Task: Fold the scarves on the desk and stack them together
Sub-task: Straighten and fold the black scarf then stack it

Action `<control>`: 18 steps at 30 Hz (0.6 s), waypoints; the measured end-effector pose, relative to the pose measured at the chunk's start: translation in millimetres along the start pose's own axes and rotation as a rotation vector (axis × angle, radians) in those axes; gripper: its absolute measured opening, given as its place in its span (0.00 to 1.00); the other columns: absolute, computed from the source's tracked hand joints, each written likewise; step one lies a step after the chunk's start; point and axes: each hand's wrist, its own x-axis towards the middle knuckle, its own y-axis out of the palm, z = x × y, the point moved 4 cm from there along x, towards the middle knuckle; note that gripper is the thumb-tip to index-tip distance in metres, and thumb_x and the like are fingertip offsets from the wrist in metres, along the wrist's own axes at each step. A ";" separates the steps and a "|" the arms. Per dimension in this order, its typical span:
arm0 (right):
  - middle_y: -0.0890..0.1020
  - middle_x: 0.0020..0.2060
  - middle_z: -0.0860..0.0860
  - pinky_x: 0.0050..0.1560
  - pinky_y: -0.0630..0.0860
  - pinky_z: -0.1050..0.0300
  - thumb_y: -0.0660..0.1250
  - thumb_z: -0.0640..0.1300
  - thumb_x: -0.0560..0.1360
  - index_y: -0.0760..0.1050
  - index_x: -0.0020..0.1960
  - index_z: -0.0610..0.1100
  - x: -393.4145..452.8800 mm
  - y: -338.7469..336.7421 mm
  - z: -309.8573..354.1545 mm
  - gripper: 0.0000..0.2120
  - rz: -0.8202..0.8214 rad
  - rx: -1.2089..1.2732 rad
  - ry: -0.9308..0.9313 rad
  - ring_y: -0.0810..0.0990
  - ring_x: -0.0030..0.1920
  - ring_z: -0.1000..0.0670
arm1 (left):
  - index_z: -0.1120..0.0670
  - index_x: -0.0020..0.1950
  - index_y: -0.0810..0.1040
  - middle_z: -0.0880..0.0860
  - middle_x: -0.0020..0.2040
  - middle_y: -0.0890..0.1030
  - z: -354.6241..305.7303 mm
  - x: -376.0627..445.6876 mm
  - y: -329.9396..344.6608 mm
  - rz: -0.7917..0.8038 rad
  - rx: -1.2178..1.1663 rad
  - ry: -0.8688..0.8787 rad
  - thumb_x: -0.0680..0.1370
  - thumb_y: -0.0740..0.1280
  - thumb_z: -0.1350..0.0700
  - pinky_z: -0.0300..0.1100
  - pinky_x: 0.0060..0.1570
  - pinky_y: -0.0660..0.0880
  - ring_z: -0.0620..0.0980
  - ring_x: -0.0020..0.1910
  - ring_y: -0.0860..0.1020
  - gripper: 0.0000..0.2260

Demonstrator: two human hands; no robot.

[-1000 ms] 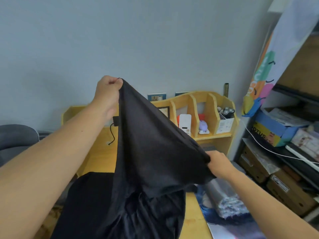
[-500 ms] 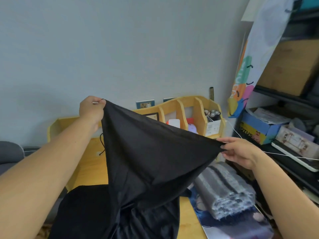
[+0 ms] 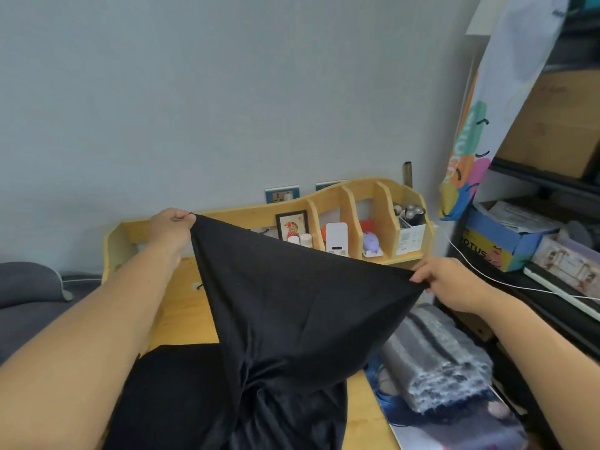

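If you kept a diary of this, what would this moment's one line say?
step: spreading black scarf | left hand: pinches corner, raised | right hand: pinches other corner | gray folded scarf: on desk

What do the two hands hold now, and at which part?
A black satin scarf: left hand pinches one corner, right hand the other.

Bare desk only at the left; scarf and clutter fill the rest.
The black scarf (image 3: 292,306) stretched between 2 hands screens the desk (image 3: 185,306) centre; the wooden organizer (image 3: 354,203) blocks the back, the folded grey scarf (image 3: 435,355) the right.
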 end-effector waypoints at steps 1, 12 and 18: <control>0.80 0.48 0.53 0.55 0.72 0.61 0.59 0.26 0.75 0.85 0.48 0.46 0.6 2.2 2.3 0.21 0.016 -0.039 0.010 0.77 0.53 0.51 | 0.53 0.53 0.80 0.52 0.54 0.80 0.2 -0.3 -1.4 -0.021 0.003 -0.009 0.82 0.68 0.58 0.50 0.65 0.75 0.54 0.57 0.78 0.02; 0.85 0.45 0.52 0.47 0.72 0.66 0.69 0.44 0.80 0.84 0.53 0.43 -9.8 -10.4 -15.3 0.07 -0.518 0.799 0.198 0.81 0.48 0.58 | 0.56 0.60 0.73 0.57 0.63 0.76 -15.9 -11.9 12.3 0.015 -0.244 -0.148 0.85 0.61 0.63 0.42 0.42 0.83 0.55 0.43 0.86 0.06; 0.84 0.46 0.46 0.47 0.77 0.63 0.68 0.32 0.78 0.80 0.57 0.42 -1.6 -10.2 -43.2 0.10 -0.628 0.949 0.277 0.82 0.44 0.55 | 0.58 0.63 0.75 0.58 0.61 0.77 -34.6 -22.9 31.8 0.087 -0.294 -0.104 0.84 0.63 0.61 0.40 0.46 0.82 0.52 0.45 0.85 0.08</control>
